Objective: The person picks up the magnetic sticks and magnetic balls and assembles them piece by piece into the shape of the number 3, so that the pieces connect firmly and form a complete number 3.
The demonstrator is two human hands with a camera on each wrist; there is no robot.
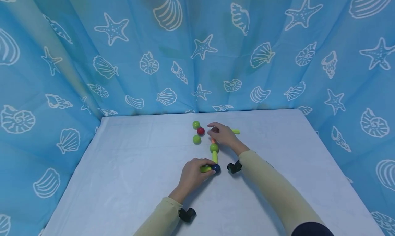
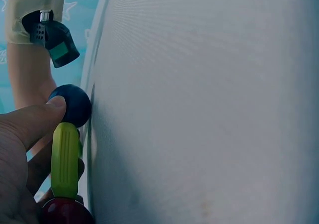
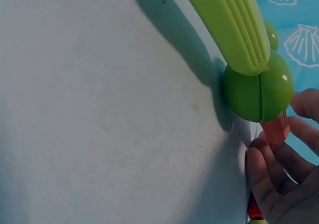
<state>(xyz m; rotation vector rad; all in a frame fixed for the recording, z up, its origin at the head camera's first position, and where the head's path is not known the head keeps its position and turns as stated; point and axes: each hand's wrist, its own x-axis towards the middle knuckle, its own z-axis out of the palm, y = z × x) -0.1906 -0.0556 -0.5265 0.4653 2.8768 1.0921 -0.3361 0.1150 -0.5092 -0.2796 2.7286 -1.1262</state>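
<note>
My left hand (image 1: 192,174) pinches a dark blue ball (image 1: 216,168) at the near end of a toy chain of balls and ribbed rods. A yellow-green rod (image 2: 65,160) joins that ball to a dark red ball (image 2: 67,212) beside my palm. Further up stand another yellow-green rod (image 1: 215,157), a green ball (image 3: 259,87) and an orange rod (image 3: 275,128). At its far end my right hand (image 1: 226,136) curls its fingers about a dark red ball (image 1: 215,130), partly hidden by them. A yellow-green rod (image 1: 236,131) sticks out beyond that hand.
Left of the right hand lie a red ball (image 1: 201,131) and two loose green balls (image 1: 196,139). All rest on a white-covered table (image 1: 129,167). A blue shell-patterned curtain (image 1: 123,74) encloses it. Black wrist cameras (image 1: 187,215) jut out beneath both sleeves.
</note>
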